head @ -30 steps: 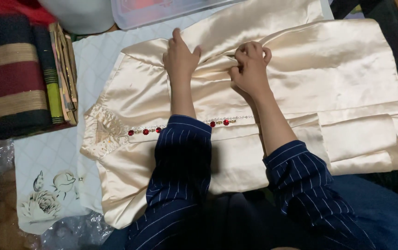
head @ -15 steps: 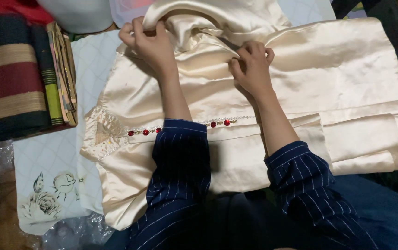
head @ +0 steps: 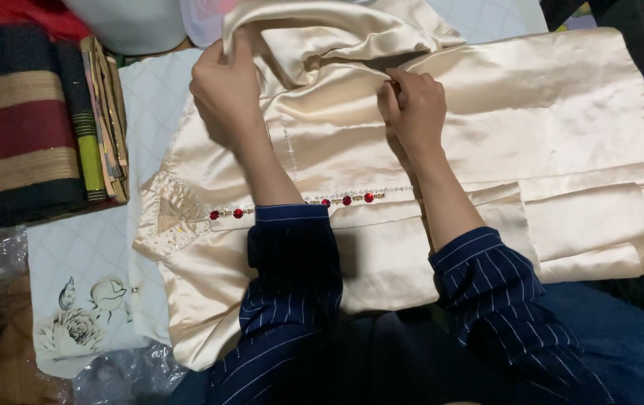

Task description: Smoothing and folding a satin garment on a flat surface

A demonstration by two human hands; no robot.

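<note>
Satin garment [head: 532,112], cream, lies flat under both my hands. Left hand [head: 224,94] pinches its sleeve [head: 322,34], lifted and bunched just above the fingers. Right hand [head: 416,109] pinches a fold at its fingertips. Red buttons [head: 344,200] run below both wrists; folded striped fabrics [head: 14,127] lie left of my left hand.

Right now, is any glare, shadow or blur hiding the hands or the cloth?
Head view: sharp overall, no real blur; the satin garment shows soft sheen, not blown out; left hand and right hand are evenly lit; the dark lower corners lose detail.
</note>
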